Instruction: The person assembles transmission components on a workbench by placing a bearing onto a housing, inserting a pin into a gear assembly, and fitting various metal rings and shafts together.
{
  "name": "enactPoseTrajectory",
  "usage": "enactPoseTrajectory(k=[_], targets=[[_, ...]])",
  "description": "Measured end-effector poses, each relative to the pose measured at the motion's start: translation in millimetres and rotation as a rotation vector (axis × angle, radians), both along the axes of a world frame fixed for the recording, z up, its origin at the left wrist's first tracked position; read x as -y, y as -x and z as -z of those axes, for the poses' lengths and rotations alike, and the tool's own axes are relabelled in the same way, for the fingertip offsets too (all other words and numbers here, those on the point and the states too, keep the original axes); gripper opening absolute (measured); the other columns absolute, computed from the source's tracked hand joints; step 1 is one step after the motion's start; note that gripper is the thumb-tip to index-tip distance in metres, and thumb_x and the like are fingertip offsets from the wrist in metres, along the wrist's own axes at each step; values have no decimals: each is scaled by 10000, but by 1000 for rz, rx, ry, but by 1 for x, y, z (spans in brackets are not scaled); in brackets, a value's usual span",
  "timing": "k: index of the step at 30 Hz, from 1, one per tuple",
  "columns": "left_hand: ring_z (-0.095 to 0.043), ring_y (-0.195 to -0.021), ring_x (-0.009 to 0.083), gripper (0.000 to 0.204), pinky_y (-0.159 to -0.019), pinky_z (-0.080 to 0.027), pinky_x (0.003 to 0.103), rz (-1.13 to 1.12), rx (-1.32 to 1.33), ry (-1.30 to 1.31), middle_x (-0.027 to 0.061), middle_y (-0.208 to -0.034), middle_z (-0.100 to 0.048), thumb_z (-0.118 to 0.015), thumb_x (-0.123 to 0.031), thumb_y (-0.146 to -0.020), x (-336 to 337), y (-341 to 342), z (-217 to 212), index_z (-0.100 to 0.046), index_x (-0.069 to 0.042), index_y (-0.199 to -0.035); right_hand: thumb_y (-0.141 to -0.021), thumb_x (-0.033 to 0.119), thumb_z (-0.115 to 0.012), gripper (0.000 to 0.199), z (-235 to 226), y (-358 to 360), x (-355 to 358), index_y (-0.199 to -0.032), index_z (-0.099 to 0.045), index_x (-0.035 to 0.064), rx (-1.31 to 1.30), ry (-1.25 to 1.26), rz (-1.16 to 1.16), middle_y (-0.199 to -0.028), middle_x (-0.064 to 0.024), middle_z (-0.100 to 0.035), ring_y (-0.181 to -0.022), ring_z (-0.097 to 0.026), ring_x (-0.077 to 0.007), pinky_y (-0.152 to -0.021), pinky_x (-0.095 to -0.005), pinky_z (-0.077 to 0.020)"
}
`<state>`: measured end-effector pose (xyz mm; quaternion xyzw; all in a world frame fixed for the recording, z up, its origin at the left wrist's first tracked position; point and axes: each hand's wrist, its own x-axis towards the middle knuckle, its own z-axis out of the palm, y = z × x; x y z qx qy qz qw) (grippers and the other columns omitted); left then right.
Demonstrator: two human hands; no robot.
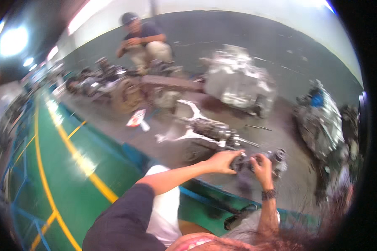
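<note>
Out in front of me, my left hand [225,162] has its thumb and fingers around a dark, round metal part [239,163], blurred at its edges. Close to its right, my right hand [262,168] is closed, fingers bent inward; what they pinch is too smeared to name. Just past the right hand lies a silver cylindrical metal part [279,156]. I cannot tell whether the hand touches it. Beyond my left hand, a geared shaft assembly [211,129] rests in an open pale metal housing [192,136].
A large silver gearbox casing [238,81] stands farther back, and another casing [320,119] is at the right. Thin rods [257,127] lie on the grey work surface [280,119]. Another person [144,42] crouches among parts at the back. A green floor [71,167] with yellow lines runs left.
</note>
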<state>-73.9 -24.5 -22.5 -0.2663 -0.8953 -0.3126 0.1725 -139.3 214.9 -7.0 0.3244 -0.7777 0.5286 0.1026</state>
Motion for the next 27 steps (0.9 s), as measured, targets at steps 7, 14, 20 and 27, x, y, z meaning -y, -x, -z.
enactPoseTrajectory(k=[7,14,20,27], targets=[[-565,-1351,295,1023,-1156,-430,432,-145,233,-226,169,-1509,-539,-920,-231,-691,-4,-15,-61,-417,-63,-1567,-1001,208,-597,290,-10,3,14,-1117,-738,-16,411,127,-159,-969,-119,-762,-873,-728,-187,-837,-348,-601],[-551,-1313,259,884,-1135,-401,373,3,352,-632,149,-1459,-523,-827,-150,-862,18,-11,-43,-346,-73,-1600,-1002,170,-537,296,-14,5,19,-1187,-712,20,630,274,-452,-973,-52,-750,-770,-636,-109,-707,-262,-518],[-536,-1318,260,714,-1153,-376,372,-15,429,-745,169,-1436,-527,-758,-153,-950,21,-3,-17,-401,-51,-1561,-1038,138,-512,280,-4,-1,13,-1253,-639,10,578,145,-482,-919,-34,-728,-781,-607,-104,-718,-282,-509],[-581,-1217,209,532,-1087,-425,343,-63,524,-764,130,-1312,-596,-769,-163,-947,35,9,6,-514,-7,-1387,-1058,100,-524,174,8,-3,35,-1174,-590,-12,544,219,-569,-930,-79,-715,-839,-666,-146,-741,-296,-527]])
